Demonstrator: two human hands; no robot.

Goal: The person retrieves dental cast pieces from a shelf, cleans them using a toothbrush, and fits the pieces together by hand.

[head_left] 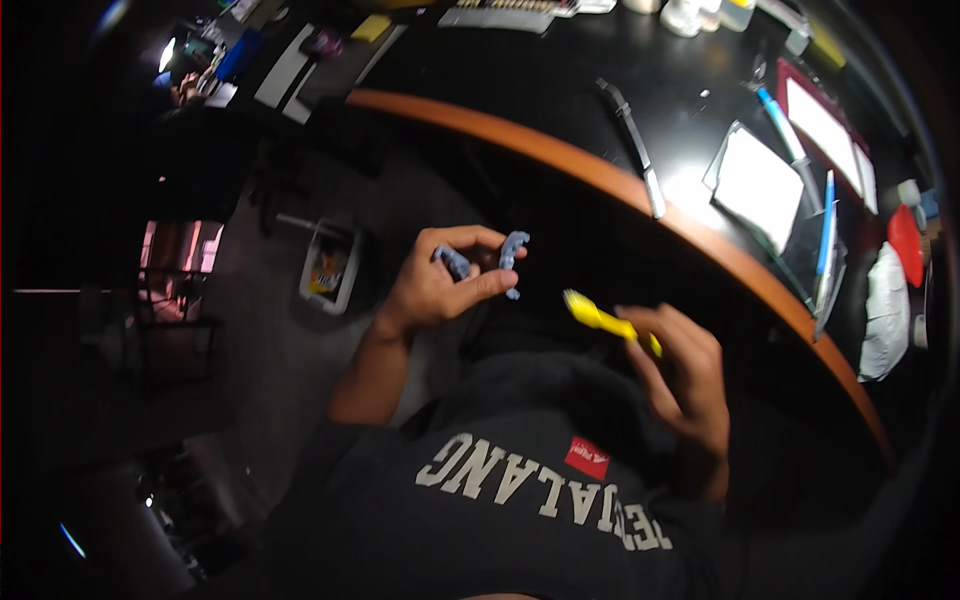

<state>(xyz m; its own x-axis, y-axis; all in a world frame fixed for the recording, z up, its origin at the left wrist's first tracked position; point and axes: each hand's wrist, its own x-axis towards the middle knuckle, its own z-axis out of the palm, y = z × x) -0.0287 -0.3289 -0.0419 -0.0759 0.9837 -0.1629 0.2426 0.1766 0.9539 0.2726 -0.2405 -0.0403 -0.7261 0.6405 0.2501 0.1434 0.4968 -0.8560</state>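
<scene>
My left hand (pixel 425 285) pinches a small blue-grey moulded piece (pixel 512 250) between thumb and index finger. A second blue-grey piece (pixel 452 262) lies in the curl of the same hand. What exactly these pieces are cannot be made out. To the right, my right hand (pixel 690 360) grips a small yellow brush (pixel 600 318) by its handle. Its pale bristle tip points toward my left hand, with a gap between the brush and the blue-grey pieces. Both hands are held above my lap, in front of the desk.
A black desk (pixel 480 65) with an orange-brown edge (pixel 520 137) curves ahead and to the right. On it lie a dark strap-like strip (pixel 635 145), a white sheet (pixel 758 175), blue pens (pixel 827 225) and a white packet (pixel 884 315). A white bin (pixel 345 270) stands on the floor at left.
</scene>
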